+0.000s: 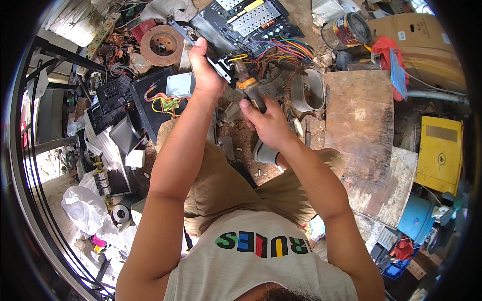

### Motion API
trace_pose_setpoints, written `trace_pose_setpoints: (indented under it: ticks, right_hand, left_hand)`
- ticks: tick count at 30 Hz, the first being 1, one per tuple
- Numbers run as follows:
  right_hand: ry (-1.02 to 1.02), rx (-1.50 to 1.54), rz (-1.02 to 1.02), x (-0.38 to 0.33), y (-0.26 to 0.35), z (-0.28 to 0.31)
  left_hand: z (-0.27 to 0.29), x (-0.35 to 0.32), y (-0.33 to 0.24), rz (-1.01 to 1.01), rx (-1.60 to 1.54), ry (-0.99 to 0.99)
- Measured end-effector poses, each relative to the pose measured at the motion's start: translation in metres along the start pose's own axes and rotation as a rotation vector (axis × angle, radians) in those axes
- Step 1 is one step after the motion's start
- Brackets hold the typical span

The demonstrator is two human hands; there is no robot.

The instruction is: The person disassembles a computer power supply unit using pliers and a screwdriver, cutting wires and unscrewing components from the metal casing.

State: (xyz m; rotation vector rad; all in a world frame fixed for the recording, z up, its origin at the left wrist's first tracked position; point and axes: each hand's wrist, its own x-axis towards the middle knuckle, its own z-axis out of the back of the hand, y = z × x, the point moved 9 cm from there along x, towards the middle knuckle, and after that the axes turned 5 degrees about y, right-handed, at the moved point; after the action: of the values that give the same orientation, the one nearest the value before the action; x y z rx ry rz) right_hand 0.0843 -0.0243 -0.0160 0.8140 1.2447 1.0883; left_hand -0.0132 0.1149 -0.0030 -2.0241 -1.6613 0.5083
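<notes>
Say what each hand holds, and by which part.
The left hand holds a long metal piece around its middle; the right hand holds a tool by its black-and-orange handle.

The littered floor carries a wooden board overlapping a pale sheet, a grey tub, and, farther left, a rusty disc.

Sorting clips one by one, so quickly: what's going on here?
A person's left hand grips a metal panel at the edge of a circuit board. The right hand holds a tool with an orange-and-black handle, pointed toward that edge. Coloured wires bunch beside the board.
</notes>
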Motion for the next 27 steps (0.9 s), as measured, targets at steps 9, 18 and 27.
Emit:
trace_pose_setpoints:
  ticks: [9,18,27]
  right_hand:
    - [-0.374,0.114,0.345,-0.035,-0.004,0.057]
    - [-0.031,-0.504,0.658,-0.003,0.085,0.029]
    - [-0.169,-0.664,0.585,-0.012,0.075,0.041]
  left_hand:
    - [0.017,0.008,0.012,0.113,-0.142,-0.116]
    - [0.003,0.0,0.007,0.051,-0.043,0.0]
    - [0.001,-0.001,0.0,0.1,-0.073,-0.046]
